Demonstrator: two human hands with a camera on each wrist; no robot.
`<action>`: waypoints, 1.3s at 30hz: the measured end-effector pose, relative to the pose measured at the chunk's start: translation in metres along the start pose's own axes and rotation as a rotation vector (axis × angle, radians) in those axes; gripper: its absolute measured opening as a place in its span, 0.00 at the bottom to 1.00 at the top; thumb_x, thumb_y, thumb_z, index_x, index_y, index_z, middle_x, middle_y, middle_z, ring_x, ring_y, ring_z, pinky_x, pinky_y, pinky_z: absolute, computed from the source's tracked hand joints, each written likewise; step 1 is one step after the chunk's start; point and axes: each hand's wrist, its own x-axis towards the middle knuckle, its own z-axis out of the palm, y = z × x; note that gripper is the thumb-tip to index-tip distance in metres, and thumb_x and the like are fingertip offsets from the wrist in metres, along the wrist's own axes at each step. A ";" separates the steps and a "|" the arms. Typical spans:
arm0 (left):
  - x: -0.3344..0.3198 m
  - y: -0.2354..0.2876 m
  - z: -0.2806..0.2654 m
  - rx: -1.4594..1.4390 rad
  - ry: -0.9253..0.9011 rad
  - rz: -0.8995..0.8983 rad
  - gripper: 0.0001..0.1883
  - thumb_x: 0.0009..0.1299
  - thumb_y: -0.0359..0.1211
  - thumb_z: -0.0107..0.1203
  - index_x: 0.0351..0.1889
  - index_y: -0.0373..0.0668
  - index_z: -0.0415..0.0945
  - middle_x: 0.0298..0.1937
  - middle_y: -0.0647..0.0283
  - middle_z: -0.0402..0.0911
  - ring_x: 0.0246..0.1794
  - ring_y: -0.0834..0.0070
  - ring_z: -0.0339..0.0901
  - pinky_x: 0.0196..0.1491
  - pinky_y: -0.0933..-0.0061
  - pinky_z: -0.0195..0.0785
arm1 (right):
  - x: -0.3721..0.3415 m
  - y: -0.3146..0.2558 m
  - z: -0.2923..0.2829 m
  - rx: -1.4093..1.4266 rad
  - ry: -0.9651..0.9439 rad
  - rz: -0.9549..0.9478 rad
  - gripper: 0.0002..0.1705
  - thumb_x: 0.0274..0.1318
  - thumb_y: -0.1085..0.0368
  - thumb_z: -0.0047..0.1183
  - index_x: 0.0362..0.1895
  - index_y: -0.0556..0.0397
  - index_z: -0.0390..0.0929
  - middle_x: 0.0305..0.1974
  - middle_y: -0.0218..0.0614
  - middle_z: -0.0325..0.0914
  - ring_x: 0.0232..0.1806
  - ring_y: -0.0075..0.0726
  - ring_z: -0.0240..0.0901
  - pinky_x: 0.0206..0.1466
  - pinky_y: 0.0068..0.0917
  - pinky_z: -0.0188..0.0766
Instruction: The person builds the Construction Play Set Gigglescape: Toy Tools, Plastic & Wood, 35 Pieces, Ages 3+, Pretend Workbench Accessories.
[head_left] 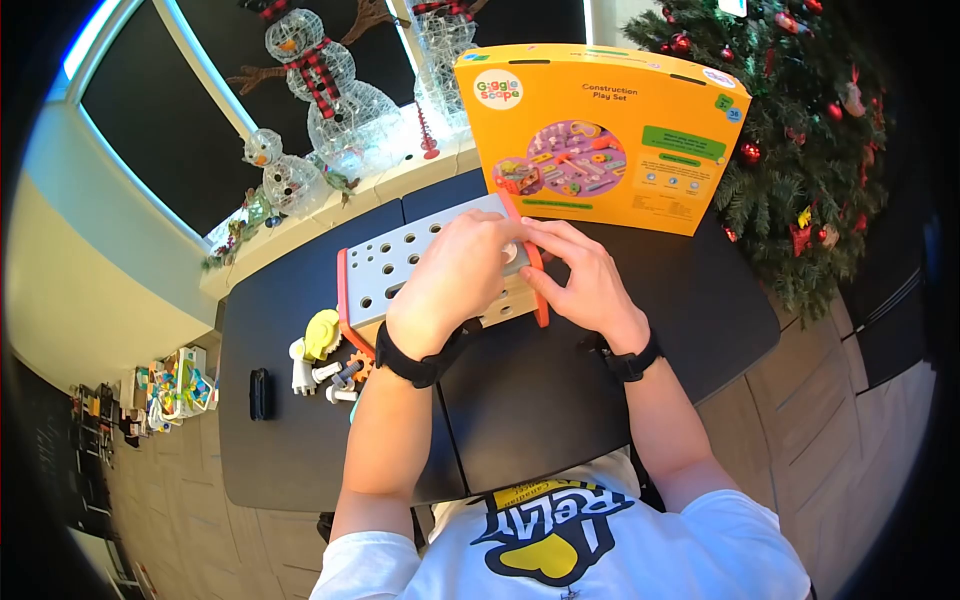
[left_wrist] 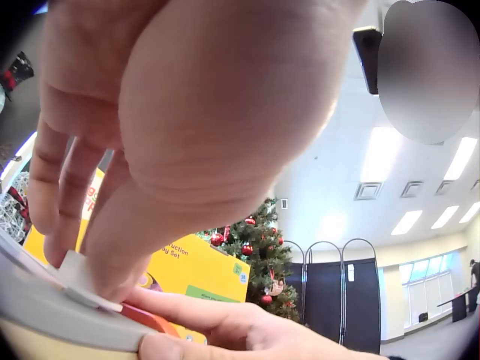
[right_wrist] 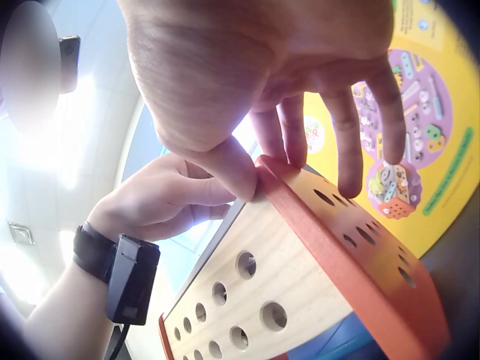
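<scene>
A toy workbench (head_left: 370,268) with a grey top full of holes, pale wooden sides (right_wrist: 225,300) and orange-red end panels (right_wrist: 322,255) stands on the table. My left hand (head_left: 455,265) reaches over its top near the right end. There its thumb and fingers pinch a small white piece (left_wrist: 75,276) against the grey surface; the fingers partly hide it. At the right end panel, my right hand (head_left: 590,285) grips the upper edge, thumb on the near side and fingers over the far side.
Behind the workbench stands a yellow play set box (head_left: 600,130). A yellow-green toy saw (head_left: 322,333), an orange gear (head_left: 360,364) and white and grey pieces lie left of the workbench. A black case (head_left: 261,394) sits near the table's left edge. A decorated tree (head_left: 780,150) rises at the right.
</scene>
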 end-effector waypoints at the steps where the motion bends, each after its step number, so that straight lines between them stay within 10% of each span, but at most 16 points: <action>1: 0.000 0.004 -0.002 -0.006 0.008 -0.030 0.13 0.67 0.34 0.67 0.44 0.36 0.86 0.37 0.48 0.83 0.42 0.47 0.82 0.48 0.51 0.75 | 0.000 0.000 0.000 0.006 -0.005 0.004 0.29 0.61 0.58 0.66 0.66 0.46 0.80 0.63 0.32 0.81 0.59 0.50 0.81 0.58 0.41 0.80; 6: 0.005 0.022 -0.006 0.232 -0.045 -0.303 0.12 0.64 0.27 0.66 0.45 0.35 0.85 0.38 0.47 0.84 0.45 0.46 0.82 0.51 0.52 0.74 | 0.000 0.001 0.001 -0.001 0.006 -0.010 0.29 0.61 0.58 0.66 0.66 0.46 0.80 0.63 0.32 0.81 0.59 0.50 0.81 0.58 0.41 0.80; 12: 0.000 0.002 -0.001 0.038 -0.033 -0.059 0.16 0.64 0.37 0.70 0.42 0.34 0.85 0.37 0.48 0.83 0.42 0.46 0.82 0.49 0.51 0.75 | 0.001 -0.002 -0.001 -0.019 0.001 -0.002 0.29 0.60 0.58 0.66 0.66 0.46 0.80 0.63 0.32 0.81 0.59 0.49 0.81 0.58 0.40 0.80; 18: 0.003 0.017 -0.003 0.201 -0.072 -0.335 0.10 0.65 0.29 0.65 0.41 0.33 0.85 0.38 0.48 0.83 0.43 0.46 0.81 0.50 0.52 0.75 | 0.001 0.001 0.001 0.002 -0.007 -0.002 0.29 0.61 0.57 0.66 0.66 0.46 0.80 0.64 0.32 0.81 0.59 0.48 0.81 0.58 0.40 0.80; 39: -0.006 0.011 0.012 0.178 0.003 -0.162 0.06 0.68 0.27 0.61 0.35 0.31 0.80 0.39 0.45 0.83 0.44 0.42 0.82 0.48 0.47 0.74 | 0.004 -0.001 -0.004 -0.062 -0.018 -0.010 0.28 0.60 0.55 0.67 0.64 0.45 0.82 0.63 0.32 0.81 0.59 0.49 0.81 0.58 0.40 0.80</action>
